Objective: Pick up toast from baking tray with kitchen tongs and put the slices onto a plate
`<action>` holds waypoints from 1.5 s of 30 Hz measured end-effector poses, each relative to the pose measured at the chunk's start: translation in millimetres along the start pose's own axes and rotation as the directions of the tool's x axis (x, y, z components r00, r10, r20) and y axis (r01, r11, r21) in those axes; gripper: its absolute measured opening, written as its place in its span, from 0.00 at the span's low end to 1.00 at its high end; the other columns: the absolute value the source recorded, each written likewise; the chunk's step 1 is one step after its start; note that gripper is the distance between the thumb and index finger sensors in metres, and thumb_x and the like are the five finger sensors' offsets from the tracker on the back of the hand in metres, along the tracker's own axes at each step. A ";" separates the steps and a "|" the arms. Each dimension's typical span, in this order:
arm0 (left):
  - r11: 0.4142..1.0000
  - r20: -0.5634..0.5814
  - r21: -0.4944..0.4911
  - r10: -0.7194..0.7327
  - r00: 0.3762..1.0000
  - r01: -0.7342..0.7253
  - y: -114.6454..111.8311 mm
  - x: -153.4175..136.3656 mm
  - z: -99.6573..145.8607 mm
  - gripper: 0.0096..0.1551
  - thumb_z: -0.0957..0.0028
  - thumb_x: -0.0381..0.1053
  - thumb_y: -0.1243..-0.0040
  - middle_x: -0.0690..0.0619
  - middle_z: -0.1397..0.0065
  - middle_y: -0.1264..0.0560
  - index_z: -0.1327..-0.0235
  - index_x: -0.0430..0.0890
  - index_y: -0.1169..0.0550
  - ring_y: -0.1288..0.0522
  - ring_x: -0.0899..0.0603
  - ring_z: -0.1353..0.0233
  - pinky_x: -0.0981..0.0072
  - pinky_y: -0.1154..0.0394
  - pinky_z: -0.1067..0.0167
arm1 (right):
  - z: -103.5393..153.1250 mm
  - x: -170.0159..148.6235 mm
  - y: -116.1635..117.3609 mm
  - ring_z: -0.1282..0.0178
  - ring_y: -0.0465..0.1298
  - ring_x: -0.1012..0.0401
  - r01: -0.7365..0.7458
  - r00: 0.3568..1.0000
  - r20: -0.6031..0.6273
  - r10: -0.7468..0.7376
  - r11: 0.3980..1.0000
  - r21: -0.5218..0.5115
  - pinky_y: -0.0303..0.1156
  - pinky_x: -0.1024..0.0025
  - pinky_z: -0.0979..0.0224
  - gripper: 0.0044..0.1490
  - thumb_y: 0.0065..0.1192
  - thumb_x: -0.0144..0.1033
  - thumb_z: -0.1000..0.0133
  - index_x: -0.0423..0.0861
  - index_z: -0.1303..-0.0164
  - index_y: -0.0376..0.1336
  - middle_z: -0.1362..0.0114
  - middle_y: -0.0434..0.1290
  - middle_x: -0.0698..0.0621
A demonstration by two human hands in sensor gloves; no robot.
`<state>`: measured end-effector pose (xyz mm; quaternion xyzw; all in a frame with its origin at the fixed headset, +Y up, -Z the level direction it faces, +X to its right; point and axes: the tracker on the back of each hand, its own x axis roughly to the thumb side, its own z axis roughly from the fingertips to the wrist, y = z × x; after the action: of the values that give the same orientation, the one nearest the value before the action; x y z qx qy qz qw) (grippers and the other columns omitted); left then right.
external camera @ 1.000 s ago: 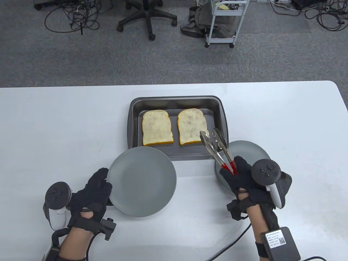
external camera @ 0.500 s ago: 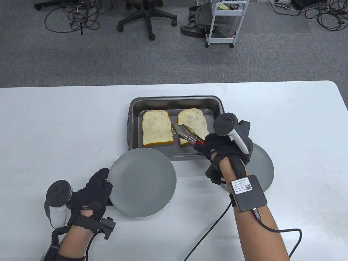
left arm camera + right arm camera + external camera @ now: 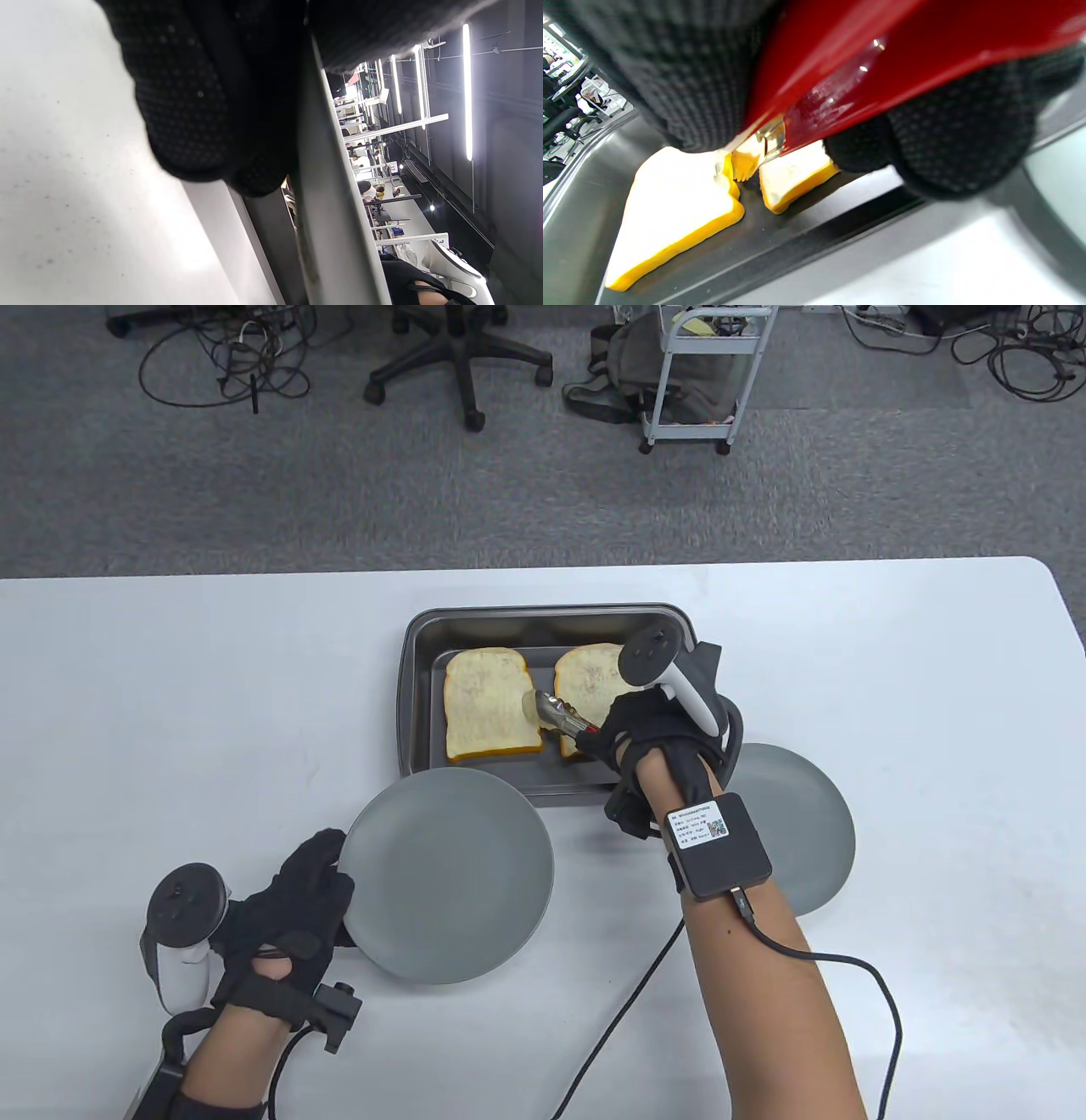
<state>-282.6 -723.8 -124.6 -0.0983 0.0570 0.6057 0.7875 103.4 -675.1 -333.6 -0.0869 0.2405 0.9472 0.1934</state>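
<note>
Two toast slices lie in the dark baking tray (image 3: 416, 695): the left slice (image 3: 490, 704) and the right slice (image 3: 594, 678), partly hidden by my right hand (image 3: 649, 729). That hand grips metal tongs (image 3: 556, 714) with red handles (image 3: 882, 72); their tips sit at the left slice's right edge (image 3: 729, 169). Whether the tips clamp the slice I cannot tell. My left hand (image 3: 284, 912) holds the rim of a grey plate (image 3: 450, 878) near the tray's front, its fingers (image 3: 203, 106) under the plate's edge (image 3: 331, 212).
A second grey plate (image 3: 802, 831) lies right of the tray, partly under my right forearm. A cable (image 3: 848, 976) trails from the wrist box over the white table (image 3: 170, 712). Chairs, a cart and cables stand on the floor beyond.
My right hand carried the tongs from beside the right plate up and leftward over the tray; their tips went from the right slice to the left slice's edge. The left hand and plate barely moved.
</note>
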 end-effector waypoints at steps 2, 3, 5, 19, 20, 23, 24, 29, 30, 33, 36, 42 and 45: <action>1.000 -0.002 0.002 0.002 1.000 -0.002 0.1 0.0 0.0 0.36 0.47 0.48 0.37 0.46 0.40 0.16 0.28 0.40 0.36 0.05 0.45 0.56 0.69 0.05 0.62 | 0.1 -1.4 0.5 0.65 0.84 0.48 0.016 1.000 -0.001 -0.016 1.000 -0.001 0.82 0.46 0.52 0.42 0.81 0.52 0.57 0.31 0.47 0.80 0.57 0.88 0.27; 1.000 -0.003 0.003 0.003 1.000 -0.003 0.3 0.2 -0.1 0.36 0.47 0.48 0.37 0.46 0.40 0.16 0.28 0.40 0.36 0.05 0.45 0.56 0.69 0.05 0.62 | 0.4 -2.7 0.7 0.65 0.84 0.48 0.031 1.000 0.001 -0.031 0.999 -0.011 0.82 0.47 0.52 0.42 0.82 0.52 0.57 0.30 0.47 0.80 0.57 0.88 0.27; 1.000 -0.005 0.006 0.002 1.000 -0.002 0.7 0.3 0.0 0.36 0.47 0.48 0.37 0.46 0.40 0.16 0.28 0.40 0.36 0.05 0.45 0.56 0.69 0.05 0.62 | 1.8 -6.5 0.5 0.66 0.84 0.49 0.061 0.998 -0.006 -0.061 0.998 -0.024 0.82 0.47 0.52 0.42 0.82 0.51 0.58 0.30 0.48 0.80 0.57 0.88 0.27; 1.000 -0.015 0.024 0.018 1.000 -0.017 4.6 -0.6 -0.9 0.36 0.47 0.48 0.37 0.46 0.40 0.16 0.28 0.40 0.36 0.05 0.45 0.56 0.69 0.05 0.62 | 56.5 -38.0 -48.5 0.73 0.86 0.47 0.310 0.949 0.076 -0.305 0.949 -0.052 0.83 0.47 0.56 0.39 0.82 0.52 0.58 0.36 0.47 0.78 0.57 0.87 0.35; 1.000 -0.016 0.026 0.017 1.000 -0.017 5.0 -0.7 -1.0 0.36 0.47 0.48 0.37 0.46 0.40 0.16 0.28 0.40 0.37 0.05 0.45 0.56 0.69 0.05 0.62 | 61.4 -38.8 -51.5 0.73 0.86 0.47 0.317 0.946 0.087 -0.312 0.947 -0.046 0.83 0.47 0.56 0.39 0.81 0.52 0.58 0.37 0.47 0.78 0.57 0.87 0.35; 0.999 -0.021 0.030 0.012 1.000 -0.012 6.0 -1.3 -1.8 0.36 0.47 0.48 0.37 0.46 0.40 0.16 0.28 0.40 0.37 0.05 0.45 0.55 0.69 0.05 0.62 | 79.4 -41.7 -58.5 0.73 0.86 0.47 0.327 0.939 0.122 -0.320 0.944 -0.042 0.83 0.47 0.56 0.39 0.81 0.52 0.58 0.37 0.47 0.77 0.57 0.87 0.35; 0.999 -0.024 0.030 0.014 1.000 -0.013 6.2 -1.7 -2.2 0.36 0.47 0.48 0.37 0.46 0.40 0.16 0.28 0.40 0.37 0.05 0.45 0.55 0.69 0.05 0.62 | 86.5 -42.7 -60.2 0.73 0.86 0.47 0.332 0.936 0.137 -0.324 0.943 -0.034 0.83 0.47 0.56 0.39 0.81 0.52 0.58 0.37 0.47 0.77 0.57 0.87 0.35; 0.999 -0.028 0.036 0.005 1.000 -0.004 7.1 -1.7 -3.2 0.36 0.47 0.48 0.37 0.46 0.40 0.16 0.28 0.40 0.36 0.05 0.45 0.55 0.69 0.05 0.62 | 114.9 -47.3 -62.3 0.73 0.86 0.47 0.372 0.910 0.192 -0.366 0.928 0.009 0.83 0.47 0.56 0.39 0.81 0.53 0.58 0.37 0.46 0.77 0.57 0.87 0.35; 0.999 -0.029 0.038 0.003 1.000 -0.001 7.4 -1.8 -3.3 0.36 0.47 0.48 0.37 0.46 0.40 0.16 0.28 0.40 0.36 0.05 0.45 0.56 0.69 0.05 0.62 | 118.4 -48.1 -61.8 0.73 0.86 0.47 0.373 0.908 0.199 -0.368 0.928 0.016 0.83 0.47 0.56 0.39 0.81 0.53 0.58 0.37 0.46 0.77 0.57 0.87 0.35; 0.999 -0.032 0.046 0.005 0.999 -0.004 8.7 -1.9 -3.0 0.36 0.47 0.48 0.37 0.46 0.40 0.16 0.28 0.40 0.36 0.05 0.45 0.56 0.69 0.05 0.62 | 132.4 -52.7 -55.3 0.73 0.86 0.47 0.379 0.896 0.223 -0.383 0.923 0.060 0.83 0.47 0.56 0.39 0.81 0.53 0.58 0.37 0.46 0.77 0.57 0.87 0.35; 0.999 -0.031 0.055 0.006 1.000 -0.004 10.0 -1.6 -2.7 0.36 0.47 0.48 0.37 0.46 0.40 0.16 0.28 0.40 0.36 0.05 0.45 0.56 0.69 0.05 0.62 | 142.7 -57.6 -44.2 0.73 0.86 0.47 0.367 0.893 0.245 -0.378 0.926 0.089 0.83 0.47 0.56 0.39 0.81 0.53 0.58 0.37 0.46 0.77 0.57 0.87 0.35; 0.998 -0.029 0.065 0.007 1.000 -0.005 11.4 -1.7 -2.6 0.36 0.47 0.48 0.37 0.46 0.40 0.16 0.28 0.40 0.36 0.05 0.45 0.55 0.69 0.05 0.62 | 156.6 -69.2 -14.5 0.73 0.86 0.47 0.336 0.894 0.261 -0.365 0.930 0.151 0.83 0.47 0.56 0.39 0.81 0.53 0.58 0.37 0.46 0.77 0.57 0.87 0.35; 0.997 -0.027 0.076 0.004 1.000 -0.002 12.1 -2.3 -2.6 0.36 0.47 0.48 0.37 0.46 0.40 0.16 0.28 0.40 0.37 0.05 0.45 0.55 0.69 0.05 0.61 | 162.5 -73.5 -1.4 0.73 0.86 0.47 0.314 0.901 0.258 -0.348 0.935 0.167 0.83 0.47 0.56 0.39 0.81 0.53 0.58 0.37 0.46 0.77 0.57 0.87 0.35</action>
<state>-294.8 -723.5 -127.7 -0.0765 0.0910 0.6030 0.7888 159.2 -618.3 -174.0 0.0218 0.2489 0.8867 0.3891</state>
